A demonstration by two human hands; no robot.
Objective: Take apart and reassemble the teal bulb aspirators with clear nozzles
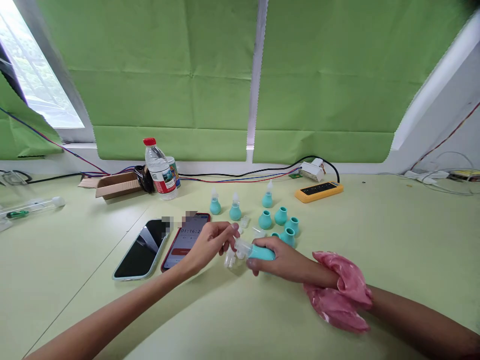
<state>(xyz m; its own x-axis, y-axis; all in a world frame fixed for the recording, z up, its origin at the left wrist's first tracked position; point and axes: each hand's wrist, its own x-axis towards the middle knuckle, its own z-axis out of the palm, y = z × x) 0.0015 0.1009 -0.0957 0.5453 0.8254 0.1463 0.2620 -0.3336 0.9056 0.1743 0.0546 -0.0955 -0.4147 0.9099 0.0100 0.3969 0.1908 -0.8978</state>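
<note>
In my right hand (pixel 276 257) is a teal rubber bulb (pixel 263 253), lying on its side and pointing left. A clear plastic nozzle (pixel 243 247) sits at the bulb's mouth. My left hand (pixel 214 241) is closed in a pinch at the nozzle's far end; its fingertips partly hide what they grip. Below the hands lie loose clear plastic pieces (pixel 230 258). Behind them stand three teal bulbs with clear tips, one of them a capped bulb (pixel 235 212). Several open teal bulbs, including an upright open bulb (pixel 265 220), are grouped just beyond my right hand.
Left of my hands lie a phone with a lit timer (pixel 182 245) and a dark-screened phone (pixel 144 250). Farther back are a water bottle (pixel 162 172), a cardboard tray (pixel 119 186), a yellow power strip (pixel 318 192) and cables. A pink scrunchie (pixel 339 292) circles my right forearm.
</note>
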